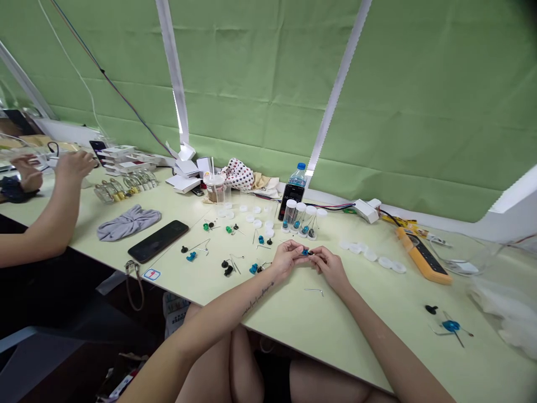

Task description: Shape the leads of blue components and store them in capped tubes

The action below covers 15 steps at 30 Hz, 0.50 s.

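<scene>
Green roller blinds (251,73) hung behind a pale green workbench (361,341), where the person's left hand (285,258) and right hand (331,267) met above the surface. Both were curled nearly closed, their fingertips pinching a small blue-and-black part (307,253) between them, though the exact grip was too small to make out. Just ahead of the hands stood a cluster of clear plastic vials (300,221), with blue or dark parts showing low inside them. White round caps (369,255) lay in a loose line to the right, and more white caps (251,218) were scattered to the left. Loose blue and black parts with thin wire legs (226,263) lay on the bench nearby, and a bent metal wire (314,291) lay just below the hands. Farther back, a clear plastic cup (215,189) with a straw held something brown at the bottom, and a water bottle (298,178) with a blue cap stood beside a leaning phone (291,200). At the left end, a co-worker's hand (75,165) was near a row of clear vials lying on their sides (126,189), holding brass-coloured pieces
</scene>
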Each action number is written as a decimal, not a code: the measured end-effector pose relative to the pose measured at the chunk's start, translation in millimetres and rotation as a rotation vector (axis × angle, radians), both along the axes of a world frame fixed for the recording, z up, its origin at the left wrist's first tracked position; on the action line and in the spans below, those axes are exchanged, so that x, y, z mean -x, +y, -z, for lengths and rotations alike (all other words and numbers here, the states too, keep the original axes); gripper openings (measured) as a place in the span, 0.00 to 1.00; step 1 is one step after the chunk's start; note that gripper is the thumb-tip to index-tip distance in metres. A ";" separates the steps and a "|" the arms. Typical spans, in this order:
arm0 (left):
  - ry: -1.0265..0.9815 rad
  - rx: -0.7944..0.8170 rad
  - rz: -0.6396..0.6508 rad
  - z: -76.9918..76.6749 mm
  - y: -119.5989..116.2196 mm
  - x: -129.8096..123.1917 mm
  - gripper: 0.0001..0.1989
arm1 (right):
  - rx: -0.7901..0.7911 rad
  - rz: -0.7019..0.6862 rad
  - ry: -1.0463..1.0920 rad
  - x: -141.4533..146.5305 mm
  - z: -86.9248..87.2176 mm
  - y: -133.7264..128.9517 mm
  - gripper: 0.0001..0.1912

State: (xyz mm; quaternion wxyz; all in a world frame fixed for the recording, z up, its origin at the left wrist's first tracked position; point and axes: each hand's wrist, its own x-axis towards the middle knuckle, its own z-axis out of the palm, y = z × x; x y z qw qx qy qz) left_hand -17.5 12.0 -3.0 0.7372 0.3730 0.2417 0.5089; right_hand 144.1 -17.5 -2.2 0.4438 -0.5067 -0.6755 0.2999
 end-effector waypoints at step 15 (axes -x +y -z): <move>-0.006 0.037 -0.027 -8.5 -4.5 -0.1 0.15 | -0.020 0.014 -0.013 1.9 -2.1 -0.1 0.22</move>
